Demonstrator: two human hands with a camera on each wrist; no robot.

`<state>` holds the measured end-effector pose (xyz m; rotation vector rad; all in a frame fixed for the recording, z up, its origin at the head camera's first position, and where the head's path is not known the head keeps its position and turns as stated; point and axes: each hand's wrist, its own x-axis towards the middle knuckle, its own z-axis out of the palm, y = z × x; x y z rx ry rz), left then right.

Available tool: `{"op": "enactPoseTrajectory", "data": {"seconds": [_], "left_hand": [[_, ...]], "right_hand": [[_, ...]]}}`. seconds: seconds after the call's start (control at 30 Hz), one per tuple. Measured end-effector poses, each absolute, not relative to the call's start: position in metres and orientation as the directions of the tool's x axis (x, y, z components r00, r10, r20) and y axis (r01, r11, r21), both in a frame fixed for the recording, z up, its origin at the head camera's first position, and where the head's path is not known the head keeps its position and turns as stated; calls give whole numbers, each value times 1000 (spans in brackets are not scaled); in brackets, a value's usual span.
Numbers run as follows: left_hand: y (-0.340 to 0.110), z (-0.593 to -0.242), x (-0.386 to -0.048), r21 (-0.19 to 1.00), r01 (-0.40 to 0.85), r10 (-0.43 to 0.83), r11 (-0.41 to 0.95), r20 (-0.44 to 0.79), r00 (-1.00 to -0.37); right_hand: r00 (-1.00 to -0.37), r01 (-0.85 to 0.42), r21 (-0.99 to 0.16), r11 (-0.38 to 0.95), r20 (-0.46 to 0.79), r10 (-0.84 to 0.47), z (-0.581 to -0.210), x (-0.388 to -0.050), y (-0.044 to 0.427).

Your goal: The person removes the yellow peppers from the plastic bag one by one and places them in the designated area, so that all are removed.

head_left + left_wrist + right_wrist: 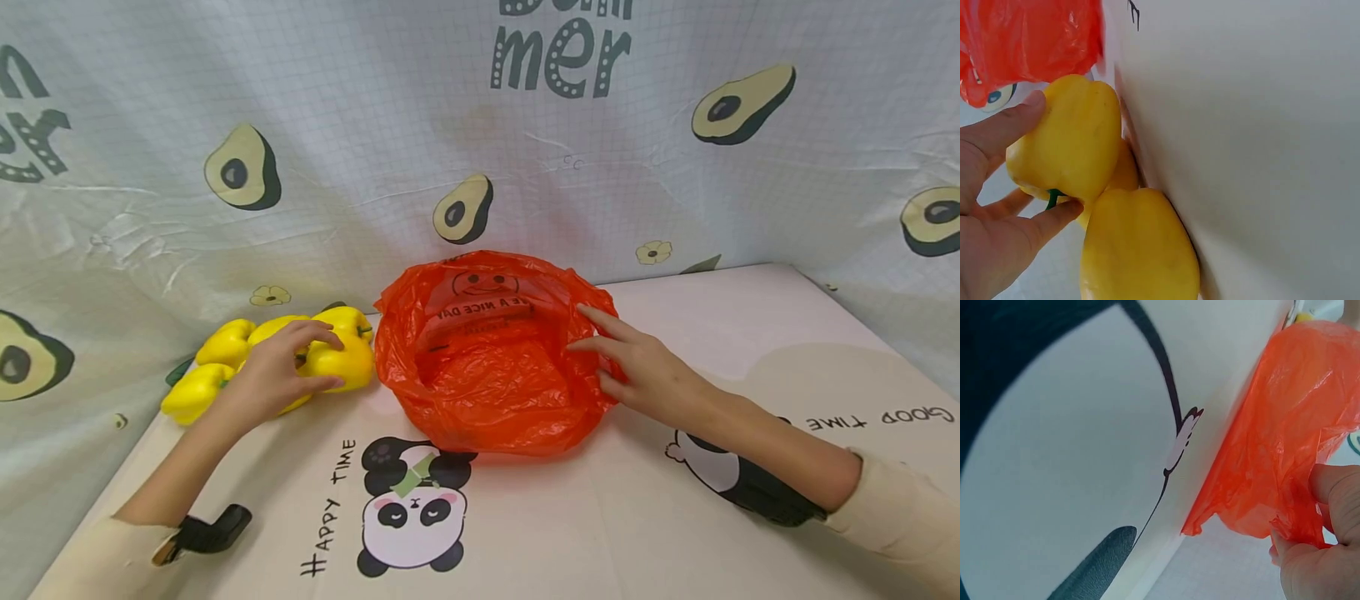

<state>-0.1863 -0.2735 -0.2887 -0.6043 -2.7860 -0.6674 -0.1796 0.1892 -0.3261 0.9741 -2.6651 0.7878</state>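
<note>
My left hand (281,367) grips a yellow bell pepper (345,362) at the right end of a group of bell peppers. In the left wrist view the thumb presses one side of this pepper (1075,140), and a fingertip lies by its green stem. Another bell pepper (1141,247) sits right beside it. An orange-red plastic bag (495,433) stands with its mouth spread wide, and the inside of it shows. My right hand (648,367) holds the bag's right rim; in the right wrist view the film of the bag (1291,425) runs between thumb and fingers.
More yellow bell peppers (197,392) lie at the left, close to the hanging avocado-print cloth (360,133) behind. The pale tabletop (540,533) carries a printed panda (412,525) in front of the bag. A black band (213,531) is on the left wrist.
</note>
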Motion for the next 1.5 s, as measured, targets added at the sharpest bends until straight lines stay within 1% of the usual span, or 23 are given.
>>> {"op": "enactPoseTrajectory", "data": {"seconds": [0.1,0.2,0.3,0.5,0.63,0.73,0.87,0.97,1.0,1.13,1.23,1.37,1.5], "left_hand": [[-270,-288,-188,370,437,358,820,266,-895],[-268,-288,-189,337,450,372,827,271,-888],[-270,-288,-190,328,452,378,829,267,-886],[-274,-286,-193,315,423,384,849,180,-905],[-274,-285,-191,280,434,403,856,162,-901],[-273,-283,-182,222,464,425,858,201,-883],[-268,-281,-164,94,543,498,835,292,-817],[-263,-279,-148,4,571,542,821,308,-782],[-261,-279,-142,-21,570,548,822,304,-779],[-264,-277,-110,-163,527,551,834,262,-792],[-267,-279,-90,-258,504,561,824,248,-790],[-272,-280,-73,-338,474,560,813,232,-795],[-275,-282,-65,-371,465,567,804,241,-787]], "right_hand": [[-760,-650,-415,636,358,-542,-326,-179,189],[-758,-653,-417,632,360,-545,-325,-179,189],[-759,-651,-416,635,350,-549,-323,-179,190],[-772,-635,-415,651,311,-555,-316,-174,194],[-766,-642,-407,650,300,-569,-309,-167,207],[-731,-682,-331,652,319,-603,-304,-160,222],[-670,-728,-148,669,360,-650,-302,-149,245],[-632,-738,-10,675,362,-685,-301,-137,265],[-620,-740,27,672,358,-698,-300,-132,272],[-541,-775,137,617,362,-759,-302,-116,288],[-553,-753,188,631,341,-760,-301,-101,300],[-611,-692,229,684,319,-725,-301,-83,313],[-601,-691,237,683,339,-724,-300,-75,322]]}}
